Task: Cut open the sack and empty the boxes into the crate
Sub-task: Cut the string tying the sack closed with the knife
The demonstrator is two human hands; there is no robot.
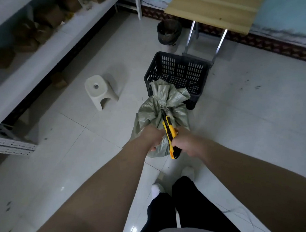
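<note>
Left hand [154, 138] holds one sack [161, 102], right hand [185, 142] one knife [169, 131]

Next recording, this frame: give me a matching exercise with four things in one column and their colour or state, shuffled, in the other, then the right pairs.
Column one
1. sack
2. crate
3. stool
4. utility knife

Column two
A. black, with slatted walls, just beyond the sack
B. yellow and black, tip up at the tied neck
C. off-white, standing left of the crate
D. grey-green woven, neck tied shut

Pairs: 1-D, 2-A, 3-C, 4-B
</note>
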